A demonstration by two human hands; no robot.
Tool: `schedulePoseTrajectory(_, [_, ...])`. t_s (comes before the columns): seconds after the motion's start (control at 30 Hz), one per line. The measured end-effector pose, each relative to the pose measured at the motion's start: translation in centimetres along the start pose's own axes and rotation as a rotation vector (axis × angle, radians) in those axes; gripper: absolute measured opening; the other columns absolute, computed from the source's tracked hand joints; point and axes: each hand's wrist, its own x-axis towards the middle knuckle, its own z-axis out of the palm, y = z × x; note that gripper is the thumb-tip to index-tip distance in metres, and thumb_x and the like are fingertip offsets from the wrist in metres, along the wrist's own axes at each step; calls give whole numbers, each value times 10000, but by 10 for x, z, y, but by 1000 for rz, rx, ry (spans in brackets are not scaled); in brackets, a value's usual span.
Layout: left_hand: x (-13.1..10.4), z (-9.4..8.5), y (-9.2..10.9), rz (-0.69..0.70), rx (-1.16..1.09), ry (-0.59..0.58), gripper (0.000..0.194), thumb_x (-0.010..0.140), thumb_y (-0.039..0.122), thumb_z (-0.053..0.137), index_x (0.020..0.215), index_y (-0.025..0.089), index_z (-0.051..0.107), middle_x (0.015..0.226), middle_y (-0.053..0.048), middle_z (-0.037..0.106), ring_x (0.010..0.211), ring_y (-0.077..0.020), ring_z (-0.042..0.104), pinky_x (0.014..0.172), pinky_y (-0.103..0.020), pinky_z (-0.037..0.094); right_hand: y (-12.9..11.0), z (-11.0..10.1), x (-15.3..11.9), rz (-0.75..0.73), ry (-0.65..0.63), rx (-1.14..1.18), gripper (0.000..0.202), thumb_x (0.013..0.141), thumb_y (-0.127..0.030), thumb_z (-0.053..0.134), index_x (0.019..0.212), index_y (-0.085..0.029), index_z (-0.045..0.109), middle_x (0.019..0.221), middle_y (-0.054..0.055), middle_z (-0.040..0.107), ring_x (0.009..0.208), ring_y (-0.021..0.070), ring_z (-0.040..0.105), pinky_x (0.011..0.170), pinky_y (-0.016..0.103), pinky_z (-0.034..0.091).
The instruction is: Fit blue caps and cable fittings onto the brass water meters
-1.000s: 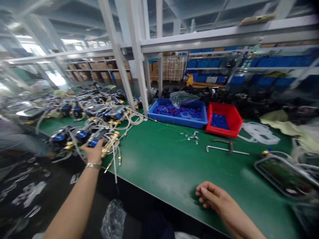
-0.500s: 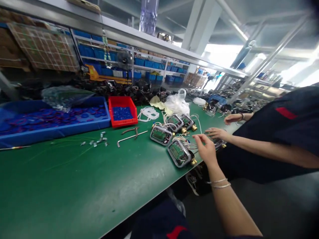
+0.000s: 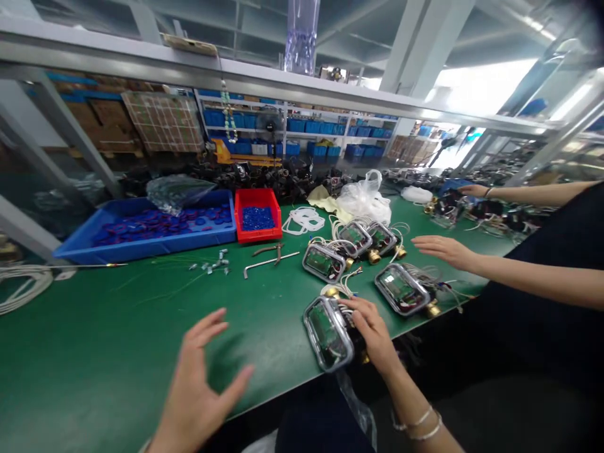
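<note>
My right hand [image 3: 370,330] is closed around the back of a meter-like unit [image 3: 328,333] near the table's front edge. This unit has a clear grey-rimmed window over a green circuit board, with brass fittings and wires behind. Its window tilts toward the left. To the left, my left hand [image 3: 202,384] hovers over the green table [image 3: 264,377], fingers spread and nothing in them. Similar units lie beyond: one [image 3: 321,263] behind mine, two more [image 3: 355,239] farther back, and another [image 3: 401,289] to the right.
A co-worker's hand [image 3: 446,251] is stretched over the right-hand unit; their other hand [image 3: 474,190] is farther back. A hex key [image 3: 271,263], pliers [image 3: 277,253] and small metal pieces [image 3: 207,267] lie mid-table. Behind stand a red bin [image 3: 257,236] and a blue tray [image 3: 151,250].
My right hand has taken hold of a unit, now closer to me. My left hand has come into view. The view has turned rightward, and another unit now lies near the co-worker's hand.
</note>
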Motion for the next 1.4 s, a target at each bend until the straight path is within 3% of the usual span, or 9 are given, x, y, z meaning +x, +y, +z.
schedulePoseTrajectory(0.13, [1, 49, 32, 126, -1, -292, 1112, 639, 580, 857, 1503, 263, 233, 1635, -206, 174, 1475, -426, 292, 1124, -663, 384, -34, 55, -13, -43, -46, 68, 351, 983, -485, 528, 1223, -288, 694, 1249, 76, 677, 1267, 275, 494, 1105, 482, 383])
schedulePoseTrajectory(0.23, [6, 51, 32, 106, 30, -323, 1178, 609, 523, 882, 1527, 267, 191, 1662, -195, 32, 1511, -441, 198, 1146, -661, 361, -59, 94, -16, -110, -161, 149, 307, 1002, -433, 517, 1215, -279, 676, 1224, 67, 672, 1204, 239, 541, 1073, 425, 421])
schedulePoseTrajectory(0.47, [5, -12, -4, -11, 171, -312, 858, 667, 251, 746, 1444, 309, 389, 1579, -125, 231, 1464, -383, 310, 1173, -592, 377, -101, 140, 36, -395, -641, 38, 268, 1007, -354, 538, 1217, -253, 670, 1189, 44, 702, 1149, 180, 611, 1040, 325, 460])
schedulePoseTrajectory(0.6, [1, -39, -20, -66, 204, -302, 858, 659, 248, 757, 1433, 308, 393, 1610, -113, 192, 1481, -378, 287, 1182, -577, 373, -102, 161, 115, -473, -563, -446, 231, 1018, -293, 513, 1155, -213, 680, 1185, 69, 678, 1162, 195, 578, 1052, 326, 424])
schedulePoseTrajectory(0.73, [4, -60, -32, -78, 140, -420, 1053, 612, 462, 877, 1493, 327, 315, 1666, -112, 90, 1495, -400, 276, 1165, -569, 401, -81, 190, 175, -459, -585, -608, 271, 922, -191, 635, 1190, -149, 641, 1229, 155, 621, 1170, 280, 536, 1022, 416, 411])
schedulePoseTrajectory(0.83, [17, -81, -46, -67, 46, -456, 1054, 649, 690, 798, 1508, 340, 298, 1631, -114, 261, 1450, -352, 381, 1161, -520, 420, -66, 204, 194, -473, -656, -681, 187, 906, -216, 661, 1076, -139, 644, 1138, 157, 628, 1077, 284, 549, 955, 415, 424])
schedulePoseTrajectory(1.1, [154, -131, -140, -155, 544, -168, 345, 969, 522, 512, 1169, 276, 647, 1196, -27, 696, 1120, -228, 623, 1007, -389, 493, -45, 194, 206, -507, -773, -708, 113, 948, -132, 520, 1026, -168, 593, 1102, 111, 605, 1028, 242, 539, 926, 361, 405])
schedulePoseTrajectory(1.27, [270, -123, -217, -277, 722, -117, 309, 937, 412, 617, 1181, 228, 659, 1224, -72, 675, 1190, -288, 585, 1073, -541, 428, -38, 188, 207, -412, -798, -711, 64, 904, -182, 601, 961, -174, 575, 1019, 91, 635, 960, 243, 577, 864, 356, 418])
schedulePoseTrajectory(1.4, [325, -101, -257, -393, 826, -117, 370, 954, 395, 618, 1236, 156, 606, 1259, -104, 622, 1122, -239, 622, 969, -480, 532, -36, 179, 205, -314, -836, -672, 52, 890, -191, 605, 915, -190, 559, 931, 53, 650, 882, 215, 599, 784, 324, 421])
